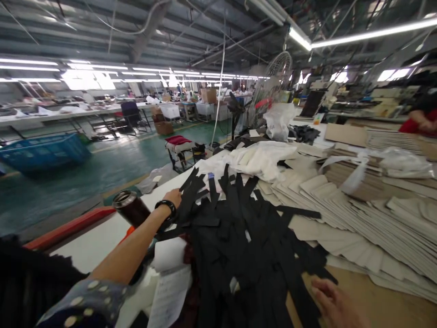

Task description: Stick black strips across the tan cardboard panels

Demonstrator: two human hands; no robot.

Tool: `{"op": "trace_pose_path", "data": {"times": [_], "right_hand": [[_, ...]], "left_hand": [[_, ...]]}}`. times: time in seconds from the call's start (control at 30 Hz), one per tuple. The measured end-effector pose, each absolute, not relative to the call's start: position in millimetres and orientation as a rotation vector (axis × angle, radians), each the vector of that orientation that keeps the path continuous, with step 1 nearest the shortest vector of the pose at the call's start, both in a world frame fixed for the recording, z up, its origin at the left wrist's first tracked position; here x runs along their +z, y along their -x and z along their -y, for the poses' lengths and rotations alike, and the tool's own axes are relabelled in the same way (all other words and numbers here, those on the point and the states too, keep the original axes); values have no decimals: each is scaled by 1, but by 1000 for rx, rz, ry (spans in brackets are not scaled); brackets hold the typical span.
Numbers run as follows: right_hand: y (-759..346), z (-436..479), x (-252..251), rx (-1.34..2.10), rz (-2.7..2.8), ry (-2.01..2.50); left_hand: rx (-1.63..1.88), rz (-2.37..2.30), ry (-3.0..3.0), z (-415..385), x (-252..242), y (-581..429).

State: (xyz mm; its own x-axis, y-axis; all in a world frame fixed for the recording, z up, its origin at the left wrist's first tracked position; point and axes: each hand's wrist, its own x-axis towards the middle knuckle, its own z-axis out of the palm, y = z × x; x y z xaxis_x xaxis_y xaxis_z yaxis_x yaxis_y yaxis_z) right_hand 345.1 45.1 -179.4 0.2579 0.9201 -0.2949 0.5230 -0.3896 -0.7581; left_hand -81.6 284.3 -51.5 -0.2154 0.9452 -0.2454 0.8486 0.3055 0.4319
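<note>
The person's left hand [172, 197] is reaching over the white bench [99, 243] to the far-left edge of a heap of long black fabric strips [246, 237]. Its fingers are sinking in among the strips, so I cannot tell whether the grip is closed on any of them. A black band [166, 207] is circling the wrist.

The right hand [336, 304] is lying blurred at the near right of the heap. Its grip is open with the fingers spread, holding nothing.

The heap is sprawling across the middle of the bench. Most strips are running with their long axis from near to far, their ends fanning towards the far left, and a few are lying crosswise.

A dark brown metal-rimmed bottle [131, 207] is sitting just left of the left wrist, with a white roll [169, 254] near it. Overlapping flat beige pieces [358, 214] are spreading out to the right, and white cloth [262, 157] is lying beyond the heap.
</note>
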Motion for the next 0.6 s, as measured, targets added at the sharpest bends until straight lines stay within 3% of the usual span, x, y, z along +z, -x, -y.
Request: {"op": "trace_pose_path", "data": {"times": [0.17,0.37,0.6], "right_hand": [[-326,-81,-178,799,1482,2421],[-291,-94,-166,630,1581,2644],[-291,-99,-167,855,1516,2546]], "left_hand": [[264,-2177,-1811,-295,-72,51],[3,-1597,-1972,-244,-121,-61],[-113,-1550,-1866,-219,-153,-123]]}}
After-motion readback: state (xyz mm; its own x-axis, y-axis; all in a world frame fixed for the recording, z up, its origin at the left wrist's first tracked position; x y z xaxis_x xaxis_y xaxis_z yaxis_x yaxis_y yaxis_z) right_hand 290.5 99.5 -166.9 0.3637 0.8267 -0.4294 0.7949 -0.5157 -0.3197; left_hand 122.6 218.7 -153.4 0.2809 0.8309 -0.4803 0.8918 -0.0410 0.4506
